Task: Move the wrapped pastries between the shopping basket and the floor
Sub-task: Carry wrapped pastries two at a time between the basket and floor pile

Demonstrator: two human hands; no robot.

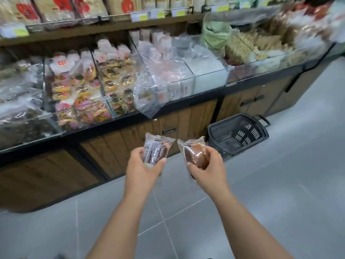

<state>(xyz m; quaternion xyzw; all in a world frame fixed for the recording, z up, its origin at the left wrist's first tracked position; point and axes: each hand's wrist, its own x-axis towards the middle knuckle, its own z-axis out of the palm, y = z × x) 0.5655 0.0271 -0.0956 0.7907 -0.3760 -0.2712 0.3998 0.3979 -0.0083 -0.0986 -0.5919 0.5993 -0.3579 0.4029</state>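
My left hand (pixel 142 167) grips a clear-wrapped brown pastry (pixel 157 149), held upright in front of me. My right hand (pixel 209 168) grips a second wrapped pastry (pixel 196 156), a round brown one in clear film. Both hands are raised side by side above the grey tiled floor (pixel 280 184). The black plastic shopping basket (pixel 238 134) stands on the floor to the right of my hands, against the counter base, and looks empty.
A long display counter (pixel 168 101) with glass bins of wrapped pastries and biscuits runs across the left and middle. Wooden cabinet fronts (pixel 115 150) sit below it. Shelves with packets rise behind. Open floor stretches to the right and near me.
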